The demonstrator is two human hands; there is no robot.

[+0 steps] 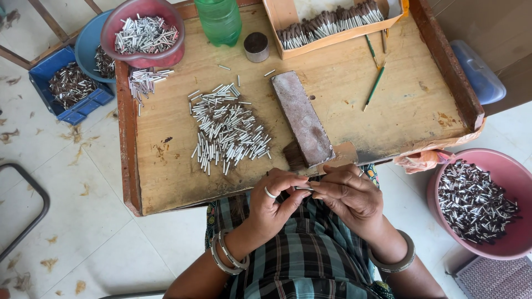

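**Hands Met Over a Small Metal Tube at the Worktop's Near Edge**

A person seated at a wooden worktop (pixel 354 88) brought both hands together just off its near edge, above a lap in checked cloth. The left hand (pixel 273 202), a ring on one finger and bangles at the wrist, and the right hand (pixel 350 195) pinched a small silver metal tube (pixel 303 189) between their fingertips, the fingers of both closed on it. A dark tuft of bristles (pixel 293 156) lay at the near edge just beyond the hands, touching the near end of a long flat block (pixel 302 117) that ran slantwise across the middle of the worktop.

A loose heap of metal tubes (pixel 228 128) was spread left of the block. At the far left corner stood a red bowl (pixel 145 55) filled with more tubes, with a green bottle (pixel 220 21) and a small round tin (pixel 256 46) beside it. A cardboard tray (pixel 332 34) of finished brushes sat along the far edge, and thin green brush handles (pixel 375 84) lay near it. On the floor, a pink tub (pixel 501 243) held tubes off the right edge, and a blue crate (pixel 69 108) sat off the left.
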